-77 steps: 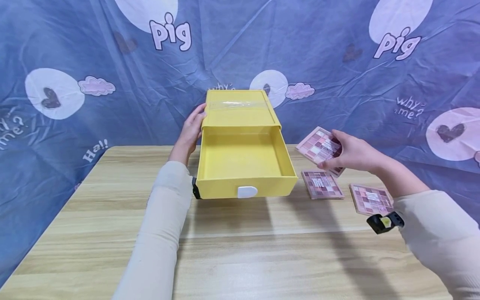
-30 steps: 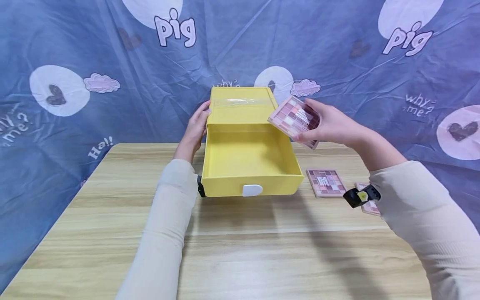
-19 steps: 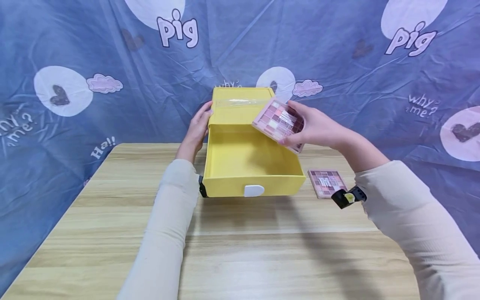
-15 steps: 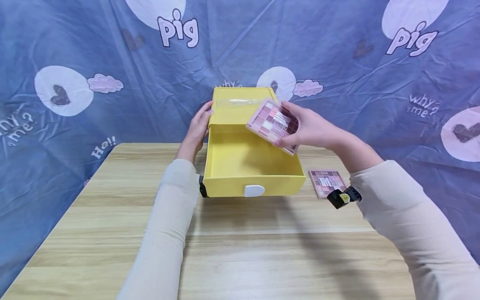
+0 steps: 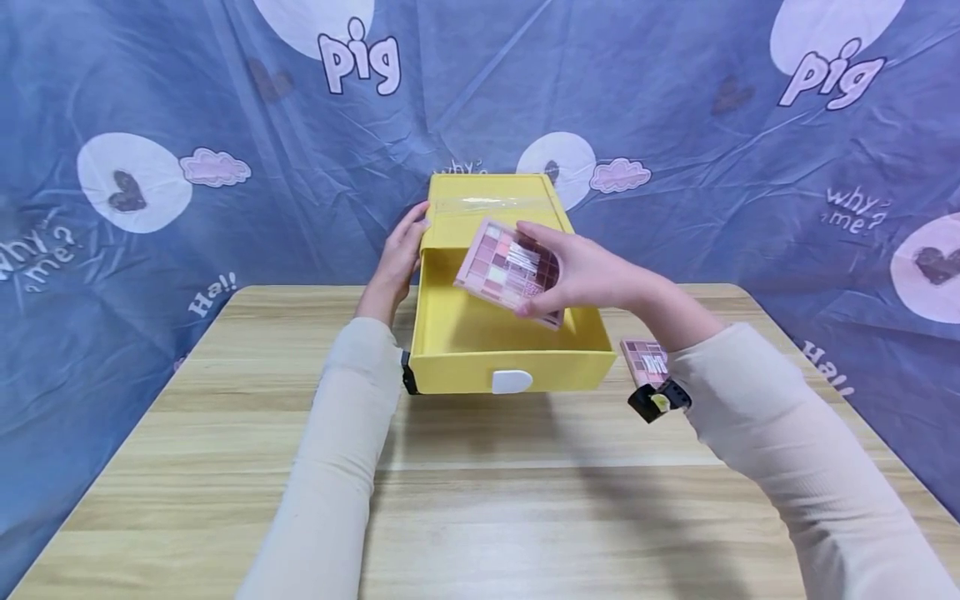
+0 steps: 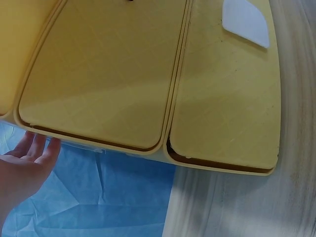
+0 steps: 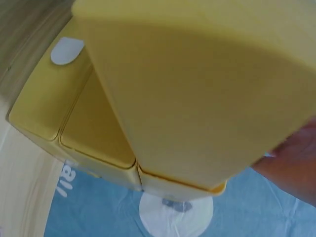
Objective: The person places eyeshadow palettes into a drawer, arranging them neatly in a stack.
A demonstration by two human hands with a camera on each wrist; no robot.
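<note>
My right hand pinches a pink eyeshadow palette by its right edge. It is tilted, above the pulled-out top drawer of a yellow drawer unit. Inside the drawer, the visible part of the floor is bare. My left hand rests against the unit's left side, fingers fairly straight, as the left wrist view also shows. A second eyeshadow palette lies on the table right of the drawer, partly behind the right wrist camera. In the right wrist view, the drawer's outer wall hides the palette.
Below the pulled-out drawer, the unit's lower drawers are pushed in; a white pull tab shows on one. The unit stands on a wood-grain table, with a blue printed cloth hanging behind.
My right hand has carried the palette up and left from beside the unit to over the drawer. Another palette on the table has become hidden behind the right forearm. The left hand stays put.
</note>
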